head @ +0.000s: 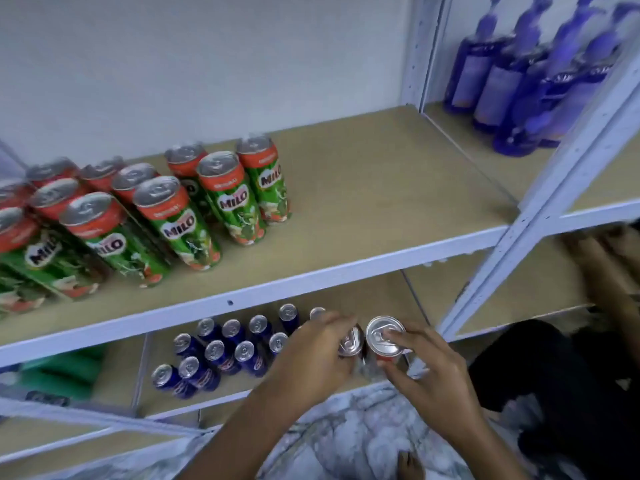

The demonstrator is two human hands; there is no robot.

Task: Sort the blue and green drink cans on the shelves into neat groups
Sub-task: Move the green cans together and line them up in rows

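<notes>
Several green Milo cans (227,194) stand grouped on the left of the upper shelf (363,188). On the lower shelf (349,292), several blue cans (221,355) stand in rows. My left hand (311,355) grips a can (350,342) just right of the blue group, tilted; its body is hidden by my fingers. My right hand (429,368) holds a second can (384,336) by its top and side, right beside the first; a red patch shows on its body.
Purple bottles (519,81) fill the upper shelf of the neighbouring bay on the right. White metal uprights (540,209) divide the bays. Green packs (65,372) lie at the lower left. Another person's hand (606,258) reaches in at far right. The floor is marbled.
</notes>
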